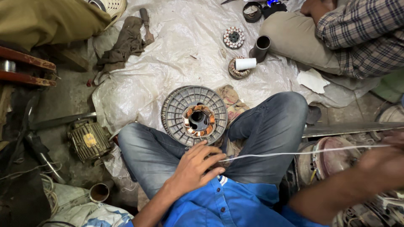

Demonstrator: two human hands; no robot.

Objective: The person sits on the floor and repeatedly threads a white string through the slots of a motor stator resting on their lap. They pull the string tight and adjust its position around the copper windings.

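The person sits cross-legged on the floor with a grey finned motor housing (194, 115), its copper-wound stator facing up, resting against the knees so it stays put. The left hand (194, 167) pinches one end of a thin white thread (294, 153) just below the housing. The right hand (385, 162), blurred, holds the thread's far end closed, keeping it taut.

Both hands (194, 167) (385, 162) stretch white thread (303, 152) — stator (194, 115) nearby.

Thin white thread (294, 153) stretched taut, level above the lap; grey ribbed stator (194, 115) beyond.
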